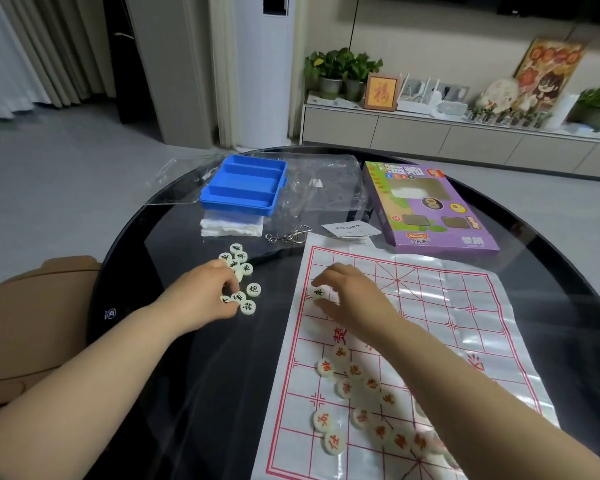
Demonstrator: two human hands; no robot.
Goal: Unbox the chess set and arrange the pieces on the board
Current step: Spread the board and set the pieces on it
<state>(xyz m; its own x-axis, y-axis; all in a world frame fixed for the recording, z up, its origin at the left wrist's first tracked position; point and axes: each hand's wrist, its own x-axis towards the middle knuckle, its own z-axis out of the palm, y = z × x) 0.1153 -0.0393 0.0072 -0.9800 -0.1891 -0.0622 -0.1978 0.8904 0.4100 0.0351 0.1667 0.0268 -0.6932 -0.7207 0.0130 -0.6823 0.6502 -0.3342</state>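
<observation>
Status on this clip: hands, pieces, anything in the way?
Left hand on the loose black pieces beside the board. Right hand pinching one black piece on the board's far left. Red pieces heaped on near half, unarranged.

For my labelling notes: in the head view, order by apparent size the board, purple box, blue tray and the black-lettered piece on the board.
1. board
2. purple box
3. blue tray
4. black-lettered piece
The board lies nearest the camera, which enlarges it.
</observation>
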